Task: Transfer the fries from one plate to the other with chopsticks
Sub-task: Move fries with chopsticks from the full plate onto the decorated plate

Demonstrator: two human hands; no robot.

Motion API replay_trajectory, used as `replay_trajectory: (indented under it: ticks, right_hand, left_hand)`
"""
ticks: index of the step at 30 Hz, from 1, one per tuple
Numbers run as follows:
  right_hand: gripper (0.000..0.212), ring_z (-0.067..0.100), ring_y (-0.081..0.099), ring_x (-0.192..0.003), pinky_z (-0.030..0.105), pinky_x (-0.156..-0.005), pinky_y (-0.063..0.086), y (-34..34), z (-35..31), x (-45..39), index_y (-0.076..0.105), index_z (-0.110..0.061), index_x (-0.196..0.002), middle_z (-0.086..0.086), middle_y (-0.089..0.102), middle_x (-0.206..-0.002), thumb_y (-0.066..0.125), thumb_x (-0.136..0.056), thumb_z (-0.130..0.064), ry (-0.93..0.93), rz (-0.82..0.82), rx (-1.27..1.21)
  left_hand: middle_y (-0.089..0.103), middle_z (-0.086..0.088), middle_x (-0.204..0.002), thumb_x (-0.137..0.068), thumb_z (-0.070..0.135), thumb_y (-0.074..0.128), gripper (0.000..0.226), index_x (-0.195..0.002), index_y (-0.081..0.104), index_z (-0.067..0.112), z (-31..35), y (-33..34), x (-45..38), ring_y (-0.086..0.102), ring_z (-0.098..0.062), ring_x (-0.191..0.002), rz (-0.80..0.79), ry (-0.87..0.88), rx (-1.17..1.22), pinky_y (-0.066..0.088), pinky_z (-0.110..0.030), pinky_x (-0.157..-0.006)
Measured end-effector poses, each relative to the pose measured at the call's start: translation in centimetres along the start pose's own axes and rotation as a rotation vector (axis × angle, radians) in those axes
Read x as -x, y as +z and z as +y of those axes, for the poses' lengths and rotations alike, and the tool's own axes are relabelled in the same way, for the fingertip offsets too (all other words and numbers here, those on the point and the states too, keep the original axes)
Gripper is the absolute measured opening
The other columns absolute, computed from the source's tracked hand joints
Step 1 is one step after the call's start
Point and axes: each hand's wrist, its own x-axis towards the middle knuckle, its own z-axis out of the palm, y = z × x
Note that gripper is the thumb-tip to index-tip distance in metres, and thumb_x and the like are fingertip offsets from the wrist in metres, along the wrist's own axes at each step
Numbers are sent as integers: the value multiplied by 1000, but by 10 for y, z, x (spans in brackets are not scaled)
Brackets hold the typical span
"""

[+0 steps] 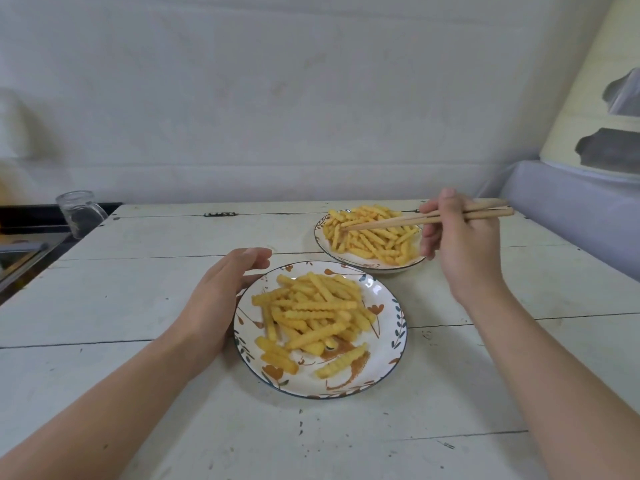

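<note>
Two flower-patterned white plates stand on a white plank table. The near plate (388,362) holds a heap of crinkle-cut fries (313,311). The far plate (372,265) at the right carries another heap of fries (372,233). My right hand (464,247) grips a pair of wooden chopsticks (391,221), whose tips rest among the far plate's fries at its left side. No fry is lifted clear between the tips. My left hand (216,299) lies on the table against the near plate's left rim, fingers apart and holding nothing.
An upturned glass jar (80,213) stands at the table's far left corner, beside a dark counter edge (24,251). A small metal hinge (220,214) sits at the back. A lilac cushioned surface (571,209) borders the table on the right.
</note>
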Motion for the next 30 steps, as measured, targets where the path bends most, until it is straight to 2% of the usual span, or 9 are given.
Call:
replay_trajectory:
  ticks: [5,9,11,14,18,23,26,28,30]
  right_hand:
    - [35,21,57,-44,28,-46,47,25,12,11,65,-18,-78,3,54,-59,50,-105,-35,-32,-51,142]
    - [39,20,59,-46,30,-48,49,35,18,11,65,-18,-76,5,55,-59,46,-106,-35,-16,-61,198]
    - [40,22,56,-43,29,-45,45,31,15,6,64,-16,-75,4,54,-57,44,-107,-29,13,3,128]
    - [40,21,46,-38,26,-41,34,19,-2,-4,63,-9,-72,3,50,-51,43,-105,-21,114,54,-123]
    - [47,18,32,-37,22,-41,23,-1,-21,-7,64,-11,-60,9,43,-52,46,-103,-22,307,-199,-405]
    - [43,12,26,-31,15,-37,24,-16,-27,-6,61,-10,-56,11,33,-58,47,-95,-22,370,-431,-313]
    - [39,12,24,-36,13,-36,26,-19,-27,-6,61,-10,-56,14,28,-66,49,-91,-20,357,-471,-269]
    - [37,10,24,-34,12,-37,25,-20,-29,-7,61,-11,-56,11,30,-60,50,-90,-22,367,-439,-308]
    - [39,10,25,-31,15,-41,19,-19,-28,-9,60,-12,-59,6,34,-52,49,-95,-24,372,-338,-391]
  left_hand:
    - [74,14,-119,-84,52,58,34,-102,83,37,2,1,2,71,-16,-117,2,5,8,53,-54,-110]
    - [73,11,-122,-83,52,58,36,-102,83,36,2,1,3,71,-16,-116,0,6,25,54,-54,-109]
    - [73,11,-123,-82,52,58,37,-103,83,36,3,1,3,72,-15,-116,0,1,26,54,-52,-108]
    - [73,11,-123,-82,53,57,37,-103,83,35,3,1,2,71,-15,-116,0,1,22,55,-52,-108]
    - [72,11,-123,-96,45,60,26,-103,83,35,0,0,0,71,-16,-116,0,7,15,55,-53,-108]
    - [72,10,-123,-104,39,57,26,-104,82,32,0,0,-2,72,-18,-117,6,-1,24,55,-52,-107]
    - [72,11,-122,-104,40,57,26,-105,82,32,0,0,-2,72,-18,-117,8,-6,25,56,-53,-106]
    - [72,11,-122,-103,41,58,26,-104,82,33,0,0,-1,72,-18,-117,11,-9,25,56,-53,-106]
    - [72,10,-123,-101,44,59,26,-104,82,33,1,1,-1,72,-17,-117,13,-6,28,56,-52,-107]
